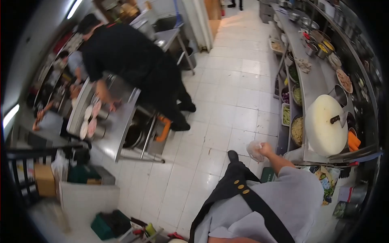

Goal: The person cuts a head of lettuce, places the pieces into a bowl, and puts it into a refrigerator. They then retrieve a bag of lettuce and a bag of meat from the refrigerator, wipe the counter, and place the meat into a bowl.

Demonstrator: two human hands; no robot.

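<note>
Thin, crinkled clear plastic bag (255, 150); brushed metal tabletop (314, 83); smooth white plastic cutting board (324, 125); glossy tiled floor (227, 101).

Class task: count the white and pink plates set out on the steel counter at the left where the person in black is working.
4 plates show, in two pairs on the steel counter beside the person in black: two farther, two nearer. More may be hidden behind that person's arm.

crumpled clear plastic bag (255, 150), held low, beside counter
</note>
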